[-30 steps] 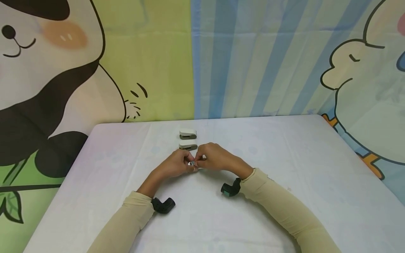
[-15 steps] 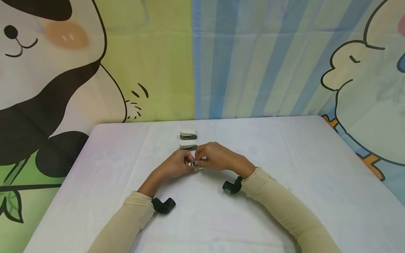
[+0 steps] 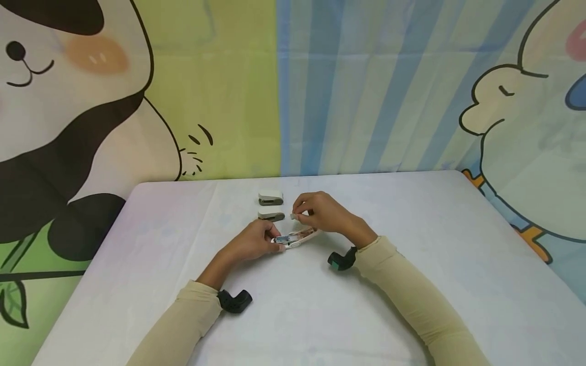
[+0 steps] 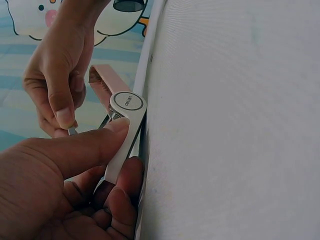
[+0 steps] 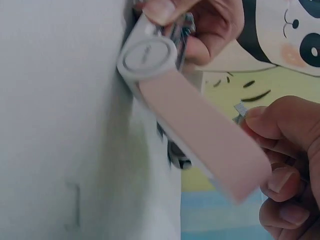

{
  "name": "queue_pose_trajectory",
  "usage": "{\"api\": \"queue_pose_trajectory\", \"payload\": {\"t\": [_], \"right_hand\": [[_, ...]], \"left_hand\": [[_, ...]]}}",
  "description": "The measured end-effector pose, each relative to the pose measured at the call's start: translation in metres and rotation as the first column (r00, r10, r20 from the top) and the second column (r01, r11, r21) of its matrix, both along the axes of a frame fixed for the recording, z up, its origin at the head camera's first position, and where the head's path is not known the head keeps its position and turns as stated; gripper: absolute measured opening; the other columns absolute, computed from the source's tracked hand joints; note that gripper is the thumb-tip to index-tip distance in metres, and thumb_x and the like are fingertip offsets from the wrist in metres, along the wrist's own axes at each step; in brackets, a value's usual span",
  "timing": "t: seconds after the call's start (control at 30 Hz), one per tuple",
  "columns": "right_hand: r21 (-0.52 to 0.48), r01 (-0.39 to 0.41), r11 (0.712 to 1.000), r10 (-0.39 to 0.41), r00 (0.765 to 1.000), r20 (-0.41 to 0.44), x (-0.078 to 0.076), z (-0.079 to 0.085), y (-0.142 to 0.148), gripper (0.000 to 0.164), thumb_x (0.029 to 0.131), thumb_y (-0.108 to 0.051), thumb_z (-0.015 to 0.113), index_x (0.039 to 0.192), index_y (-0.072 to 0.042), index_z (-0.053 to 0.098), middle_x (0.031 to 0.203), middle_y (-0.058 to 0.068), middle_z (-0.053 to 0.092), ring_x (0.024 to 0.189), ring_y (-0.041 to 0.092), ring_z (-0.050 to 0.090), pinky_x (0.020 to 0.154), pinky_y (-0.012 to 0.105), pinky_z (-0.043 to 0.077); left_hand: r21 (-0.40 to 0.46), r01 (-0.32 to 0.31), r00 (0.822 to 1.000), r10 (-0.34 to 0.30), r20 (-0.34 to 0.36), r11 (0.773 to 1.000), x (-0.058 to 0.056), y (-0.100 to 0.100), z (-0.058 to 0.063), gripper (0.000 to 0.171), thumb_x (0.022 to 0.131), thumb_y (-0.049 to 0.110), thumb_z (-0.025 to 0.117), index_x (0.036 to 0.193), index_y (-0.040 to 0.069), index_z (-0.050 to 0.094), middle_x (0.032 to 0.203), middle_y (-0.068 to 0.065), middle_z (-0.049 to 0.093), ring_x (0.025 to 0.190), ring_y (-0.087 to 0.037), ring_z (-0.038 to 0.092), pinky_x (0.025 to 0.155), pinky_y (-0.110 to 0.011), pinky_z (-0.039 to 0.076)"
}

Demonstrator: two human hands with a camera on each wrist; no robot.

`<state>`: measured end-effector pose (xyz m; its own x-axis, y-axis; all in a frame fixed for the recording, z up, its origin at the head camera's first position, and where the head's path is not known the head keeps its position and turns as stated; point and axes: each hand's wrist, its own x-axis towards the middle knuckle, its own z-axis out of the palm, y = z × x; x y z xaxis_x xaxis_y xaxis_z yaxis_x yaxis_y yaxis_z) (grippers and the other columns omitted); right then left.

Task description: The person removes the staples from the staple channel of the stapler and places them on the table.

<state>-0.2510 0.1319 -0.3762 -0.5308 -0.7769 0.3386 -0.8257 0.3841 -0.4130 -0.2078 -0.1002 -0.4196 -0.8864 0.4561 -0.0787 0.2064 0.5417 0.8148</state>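
Note:
A pink and white stapler [image 5: 195,125] is swung open, with its metal staple channel showing. My left hand [image 3: 254,239] grips the white end; its thumb [image 4: 100,147] lies along the side by the round hinge. In the right wrist view the pink top arm points away from that hand. A short strip of staples [image 5: 241,108] is pinched between the thumb and fingers of my right hand [image 3: 325,211], which is raised apart from the stapler, to its upper right in the head view.
Two closed staplers, one nearer [image 3: 271,213] and one farther [image 3: 270,197], white on top and grey-green below, lie just beyond my hands. A white cloth [image 3: 293,315] covers the table. A patterned curtain [image 3: 366,101] hangs behind its far edge.
My right hand has drawn away from the stapler, up and to the right, with the staple strip. The stapler's channel and far arm have come into view. My left hand keeps its grip.

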Motion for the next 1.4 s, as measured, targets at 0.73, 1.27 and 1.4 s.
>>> {"api": "queue_pose_trajectory", "payload": {"t": [0.73, 1.27, 1.4], "right_hand": [[0.111, 0.312, 0.944, -0.326, 0.932, 0.159, -0.07, -0.024, 0.03, 0.011, 0.091, -0.005, 0.068, 0.093, 0.0, 0.077, 0.102, 0.011, 0.068, 0.098, 0.027, 0.061, 0.081, 0.041, 0.048], [0.325, 0.282, 0.903, -0.341, 0.929, 0.141, -0.089, -0.018, 0.027, 0.011, 0.092, -0.008, 0.067, 0.092, -0.003, 0.076, 0.103, 0.011, 0.066, 0.099, 0.028, 0.059, 0.087, 0.042, 0.047], [0.335, 0.253, 0.908, -0.314, 0.939, 0.141, -0.091, -0.017, 0.027, 0.012, 0.093, -0.008, 0.066, 0.096, -0.002, 0.076, 0.103, 0.013, 0.065, 0.099, 0.029, 0.059, 0.087, 0.042, 0.047]], "left_hand": [[0.002, -0.008, 1.0, 0.008, 0.017, 1.0, 0.005, 0.002, -0.009, 0.021, 0.079, 0.014, 0.082, 0.094, 0.006, 0.069, 0.075, -0.004, 0.058, 0.063, -0.015, 0.049, 0.055, -0.028, 0.04], [-0.006, -0.004, 1.0, 0.004, 0.007, 1.0, 0.002, 0.001, -0.001, 0.021, 0.08, 0.014, 0.081, 0.095, 0.005, 0.069, 0.077, -0.004, 0.059, 0.065, -0.015, 0.049, 0.056, -0.028, 0.041], [-0.012, -0.02, 1.0, 0.02, 0.01, 1.0, 0.002, -0.001, 0.0, 0.021, 0.08, 0.012, 0.081, 0.095, 0.004, 0.069, 0.076, -0.004, 0.058, 0.064, -0.015, 0.048, 0.056, -0.029, 0.04]]}}
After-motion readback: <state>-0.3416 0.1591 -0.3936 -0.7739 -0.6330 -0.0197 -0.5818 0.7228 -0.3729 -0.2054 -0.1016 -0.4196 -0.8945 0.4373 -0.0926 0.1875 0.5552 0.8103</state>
